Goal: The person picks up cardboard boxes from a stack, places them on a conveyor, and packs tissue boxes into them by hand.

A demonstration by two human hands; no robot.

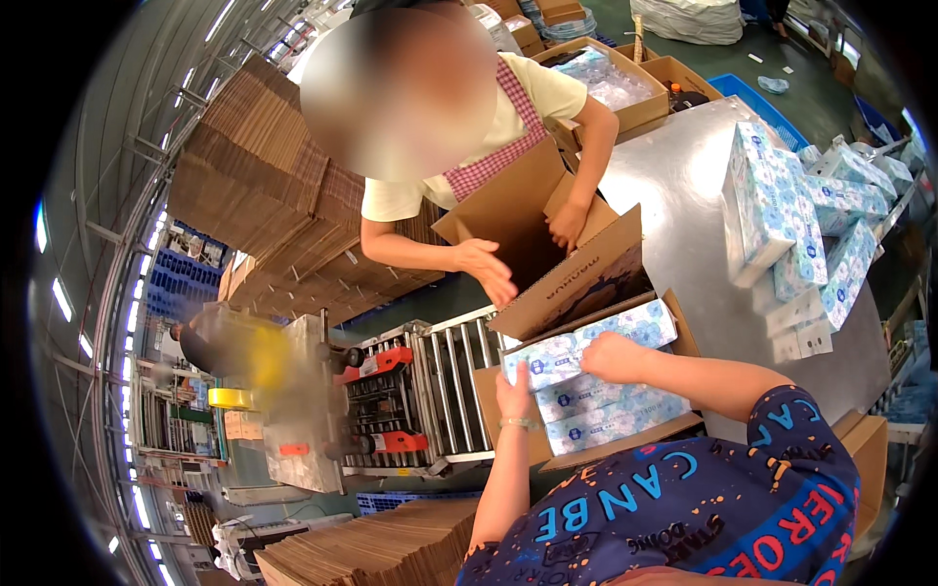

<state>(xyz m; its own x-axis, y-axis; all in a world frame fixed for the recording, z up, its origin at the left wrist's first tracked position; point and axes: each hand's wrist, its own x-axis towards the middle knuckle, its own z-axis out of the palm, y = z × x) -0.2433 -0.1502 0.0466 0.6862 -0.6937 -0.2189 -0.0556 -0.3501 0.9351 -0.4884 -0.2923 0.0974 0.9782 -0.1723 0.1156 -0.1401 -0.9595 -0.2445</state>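
The person's left hand (515,393) is pressing flat, fingers released, against the near end of the tissue packs (586,386) lying in the open cardboard box (674,332) at the metal table's (684,195) left edge. The right hand (611,356) is resting on the top pack, loosely curled. Opposite, a co-worker's hands (489,269) are handling another carton (576,278).

The person wears a dark navy short-sleeved shirt (684,508) printed with large blue and red block letters and small orange specks, plus a thin pale wristband (518,423) on the left wrist.
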